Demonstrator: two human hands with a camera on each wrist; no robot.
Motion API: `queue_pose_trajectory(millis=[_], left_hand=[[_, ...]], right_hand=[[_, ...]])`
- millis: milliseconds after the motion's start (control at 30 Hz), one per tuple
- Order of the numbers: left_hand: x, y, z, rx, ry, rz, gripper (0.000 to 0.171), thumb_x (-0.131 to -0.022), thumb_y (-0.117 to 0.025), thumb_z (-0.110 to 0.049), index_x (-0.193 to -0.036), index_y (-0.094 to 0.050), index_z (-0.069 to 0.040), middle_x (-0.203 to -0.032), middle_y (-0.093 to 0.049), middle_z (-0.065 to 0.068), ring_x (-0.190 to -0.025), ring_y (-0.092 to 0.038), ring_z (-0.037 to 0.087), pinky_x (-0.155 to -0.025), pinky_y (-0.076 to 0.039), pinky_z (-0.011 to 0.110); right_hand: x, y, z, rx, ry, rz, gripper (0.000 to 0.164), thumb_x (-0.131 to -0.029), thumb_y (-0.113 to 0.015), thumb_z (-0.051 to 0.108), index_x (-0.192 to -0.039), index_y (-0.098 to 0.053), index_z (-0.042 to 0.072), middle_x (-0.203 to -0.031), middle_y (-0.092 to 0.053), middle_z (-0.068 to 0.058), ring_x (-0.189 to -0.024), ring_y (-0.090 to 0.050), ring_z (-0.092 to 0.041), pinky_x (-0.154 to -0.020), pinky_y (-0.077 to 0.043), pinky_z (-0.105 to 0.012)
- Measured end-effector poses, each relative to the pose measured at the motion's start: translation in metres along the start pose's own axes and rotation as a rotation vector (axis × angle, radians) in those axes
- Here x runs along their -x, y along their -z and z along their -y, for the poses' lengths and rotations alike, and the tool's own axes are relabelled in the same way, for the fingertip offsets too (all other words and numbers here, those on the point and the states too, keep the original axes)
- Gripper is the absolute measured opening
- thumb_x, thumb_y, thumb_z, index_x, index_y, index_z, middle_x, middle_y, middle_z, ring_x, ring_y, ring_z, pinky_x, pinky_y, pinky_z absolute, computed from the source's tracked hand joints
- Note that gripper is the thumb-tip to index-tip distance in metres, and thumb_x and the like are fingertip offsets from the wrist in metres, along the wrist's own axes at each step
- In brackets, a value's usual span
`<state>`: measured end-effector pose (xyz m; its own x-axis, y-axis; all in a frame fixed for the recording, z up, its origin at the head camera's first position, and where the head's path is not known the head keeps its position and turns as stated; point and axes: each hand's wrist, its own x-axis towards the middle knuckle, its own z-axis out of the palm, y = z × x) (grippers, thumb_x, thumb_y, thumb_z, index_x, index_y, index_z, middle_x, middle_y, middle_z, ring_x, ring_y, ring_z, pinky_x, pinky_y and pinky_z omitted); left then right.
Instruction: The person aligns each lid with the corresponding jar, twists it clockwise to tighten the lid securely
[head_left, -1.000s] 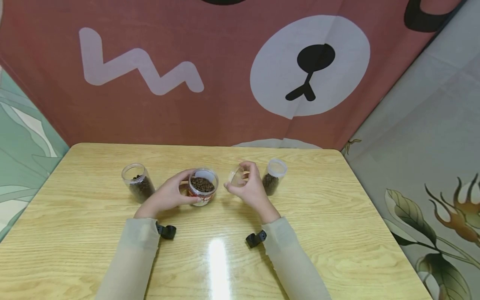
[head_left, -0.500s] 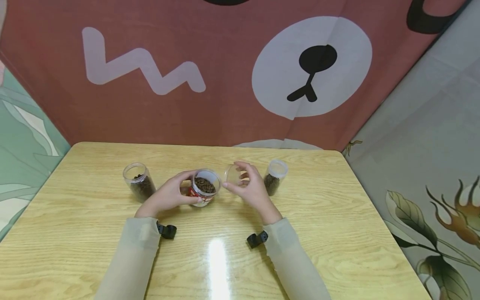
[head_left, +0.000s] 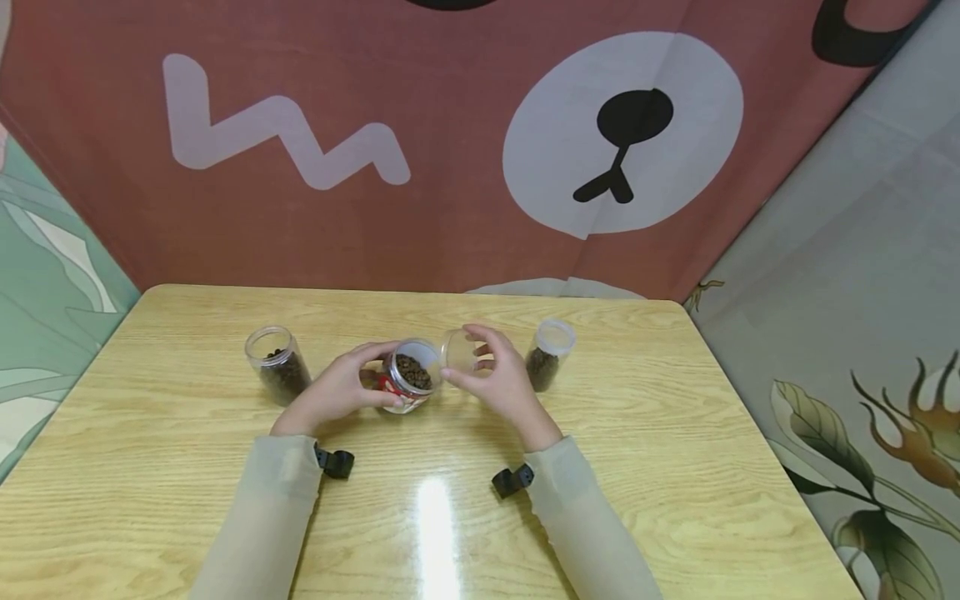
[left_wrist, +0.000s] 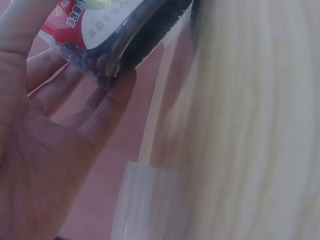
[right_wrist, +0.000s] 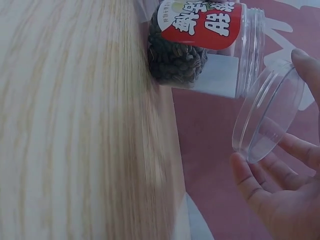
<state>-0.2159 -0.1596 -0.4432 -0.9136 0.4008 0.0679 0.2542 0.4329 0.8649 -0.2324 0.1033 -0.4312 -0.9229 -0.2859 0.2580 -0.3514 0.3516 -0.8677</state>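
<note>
In the head view my left hand grips a clear plastic jar around its side, thumb in front. The jar carries a red label with printed characters and leans to the right, its mouth uncovered. Dark brown dried pieces fill part of it. My right hand holds a clear round lid by its edge between thumb and fingers. That lid stands on edge right at the jar's mouth, overlapping the rim in the right wrist view. The left wrist view shows the jar's label and base close over the table.
A tall clear jar of dark pieces, uncovered, stands left of my left hand. Behind my right hand is another clear jar with dark contents and a whitish top. A cloth backdrop hangs beyond the far edge of the wooden table.
My right hand has brought the lid leftward to the jar's mouth, turning it to face the opening. The jar in my left hand has tilted further right. The other two jars stay put.
</note>
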Motion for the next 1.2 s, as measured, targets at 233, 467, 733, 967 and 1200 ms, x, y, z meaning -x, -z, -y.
queue_pose_trajectory(millis=[233,467,733,967,1200], left_hand=[[-0.001,-0.001,0.0,-0.049,-0.007,-0.012,0.085,-0.065,-0.082,-0.044,-0.14,-0.045,-0.026,-0.136,-0.048,0.003,-0.114,-0.053,0.026,-0.094,-0.047,0.044],[-0.003,-0.003,-0.002,-0.069,-0.018,-0.021,0.085,-0.066,-0.08,-0.049,-0.14,-0.045,-0.025,-0.134,-0.049,0.002,-0.104,-0.056,0.021,-0.089,-0.049,0.041],[-0.004,-0.004,-0.002,-0.081,-0.015,-0.02,0.086,-0.065,-0.079,-0.051,-0.14,-0.045,-0.025,-0.134,-0.049,0.0,-0.1,-0.057,0.019,-0.086,-0.05,0.04],[-0.006,-0.005,-0.001,-0.094,-0.038,-0.016,0.086,-0.066,-0.078,-0.051,-0.14,-0.044,-0.024,-0.133,-0.049,0.002,-0.099,-0.057,0.018,-0.084,-0.051,0.037],[-0.004,-0.005,-0.003,-0.095,-0.048,-0.022,0.087,-0.065,-0.079,-0.049,-0.141,-0.044,-0.021,-0.133,-0.048,0.004,-0.098,-0.057,0.02,-0.083,-0.052,0.038]], right_hand=[[0.002,-0.001,0.005,0.049,0.024,0.01,0.071,-0.075,-0.079,0.036,-0.135,-0.05,0.015,-0.127,-0.051,-0.011,-0.102,-0.053,-0.033,-0.084,-0.052,-0.036],[0.003,-0.005,0.007,0.092,0.057,0.025,0.07,-0.077,-0.077,0.039,-0.137,-0.049,0.016,-0.128,-0.051,-0.002,-0.1,-0.053,-0.021,-0.083,-0.052,-0.032],[0.007,-0.009,0.013,0.161,0.099,0.031,0.073,-0.079,-0.073,0.047,-0.139,-0.046,0.015,-0.136,-0.046,0.0,-0.1,-0.053,-0.018,-0.081,-0.051,-0.033],[0.008,-0.011,0.014,0.189,0.126,0.023,0.072,-0.081,-0.07,0.048,-0.139,-0.046,0.013,-0.139,-0.044,-0.001,-0.1,-0.052,-0.017,-0.08,-0.051,-0.034],[0.009,-0.015,0.016,0.206,0.131,0.018,0.072,-0.081,-0.069,0.049,-0.138,-0.047,0.011,-0.138,-0.045,-0.002,-0.101,-0.048,-0.016,-0.082,-0.051,-0.04]])
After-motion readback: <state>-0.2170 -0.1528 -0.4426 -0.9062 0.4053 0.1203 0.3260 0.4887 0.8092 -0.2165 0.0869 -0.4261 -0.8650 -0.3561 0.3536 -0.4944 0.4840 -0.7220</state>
